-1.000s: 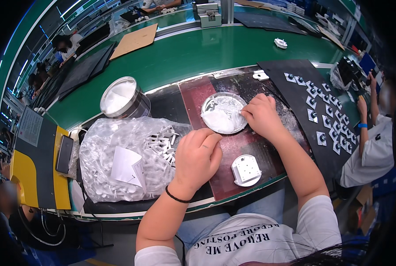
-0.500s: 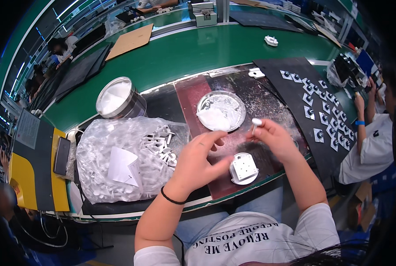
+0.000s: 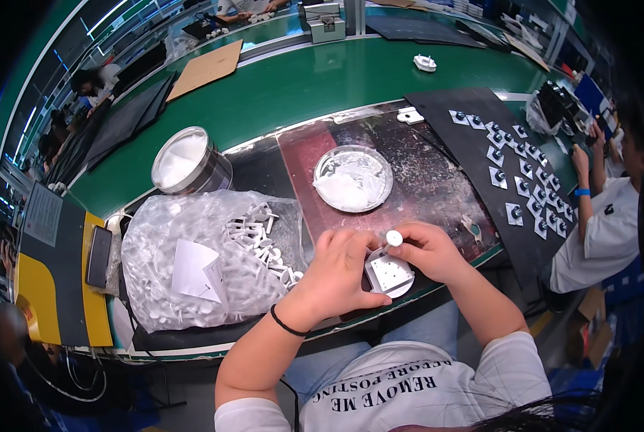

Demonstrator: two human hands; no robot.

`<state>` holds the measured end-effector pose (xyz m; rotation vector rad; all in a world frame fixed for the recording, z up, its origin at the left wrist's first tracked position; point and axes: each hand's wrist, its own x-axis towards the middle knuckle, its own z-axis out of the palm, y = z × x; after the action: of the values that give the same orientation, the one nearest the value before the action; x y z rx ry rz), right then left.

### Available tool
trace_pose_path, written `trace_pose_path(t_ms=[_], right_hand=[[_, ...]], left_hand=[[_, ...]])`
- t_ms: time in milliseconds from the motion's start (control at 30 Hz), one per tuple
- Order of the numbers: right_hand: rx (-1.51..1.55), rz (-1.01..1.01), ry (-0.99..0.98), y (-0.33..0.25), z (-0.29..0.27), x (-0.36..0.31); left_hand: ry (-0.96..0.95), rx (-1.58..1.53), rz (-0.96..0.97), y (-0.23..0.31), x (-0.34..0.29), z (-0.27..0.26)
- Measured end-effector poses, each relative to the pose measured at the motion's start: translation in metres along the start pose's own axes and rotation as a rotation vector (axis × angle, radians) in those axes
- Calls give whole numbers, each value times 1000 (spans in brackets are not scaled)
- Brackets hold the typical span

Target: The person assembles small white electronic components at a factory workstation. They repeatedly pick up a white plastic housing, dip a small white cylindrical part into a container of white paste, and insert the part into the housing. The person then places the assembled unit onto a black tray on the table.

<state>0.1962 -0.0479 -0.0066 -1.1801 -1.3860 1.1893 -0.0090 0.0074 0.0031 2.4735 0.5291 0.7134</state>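
Near the front edge of the bench lies a white plastic housing (image 3: 391,275) with a square raised block and small holes. My left hand (image 3: 329,273) grips its left side, fingers curled at the far edge and thumb along the near edge. Between the fingertips of my right hand (image 3: 431,250) is a white round-headed plastic pin (image 3: 394,238), held at the housing's far edge. Whether the pin's stem touches the housing is hidden. Left of my hands, a clear plastic bag (image 3: 171,248) lies open with many similar white pins (image 3: 261,241) spilling toward its mouth.
A round metal dish (image 3: 385,196) with white material stands beyond my hands, and a metal tin (image 3: 217,176) behind the bag. At right, a black mat (image 3: 473,173) bears several small parts. A yellow-grey machine (image 3: 55,281) is far left. A co-worker (image 3: 603,216) sits at right.
My right hand has brought the pin down and left to the housing. My left hand has closed in on the housing's side. The whole view has shifted slightly.
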Motion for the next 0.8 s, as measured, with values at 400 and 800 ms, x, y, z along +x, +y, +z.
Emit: trace_pose_path(t_ms=[400,800], right_hand=[[-574,-399,49,-3,-11,-4],[-560,-94,147,-13,-6,-46]], left_hand=[[30,18,7,1,1,-1],[126,18,71,7,5,0]])
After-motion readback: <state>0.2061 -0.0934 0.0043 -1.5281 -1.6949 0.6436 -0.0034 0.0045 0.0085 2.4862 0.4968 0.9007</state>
